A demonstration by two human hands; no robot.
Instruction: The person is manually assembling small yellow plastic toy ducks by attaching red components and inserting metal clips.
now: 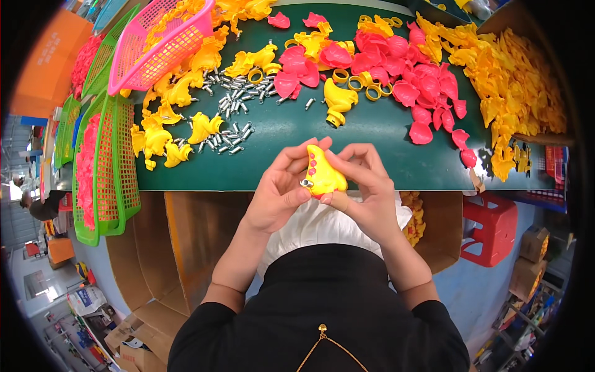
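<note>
A green worktop (273, 168) runs across a workshop, with a green mesh plastic basket (127, 167) of pink-red parts at its left end and a red plastic stool (493, 229) below its right side. At the far left sits a pink mesh plastic basket (158, 59) of yellow parts.

Work looks to be at an early or middle stage across the batch, judging by the loose stock: small silver metal cylinders (232, 102) scattered left of centre, curved pink-red plastic shells (427, 84) right of centre, and a big heap of yellow plastic shells (520, 87) at the far right. One yellow plastic figure with a ringed base (339, 99) lies just beyond the hands, seemingly further along than the loose shells. The piece in hand appears partly put together; whether its parts are fixed cannot be told.

That glossy yellow plastic piece (325, 173), tapered with red dots, is at the near edge of the worktop, between the left hand (279, 186) and the right hand (369, 186), its tip pointing away. Each grip is narrow, fingertips closed on it from either side; a silver cylinder juts out beside the left thumb.
</note>
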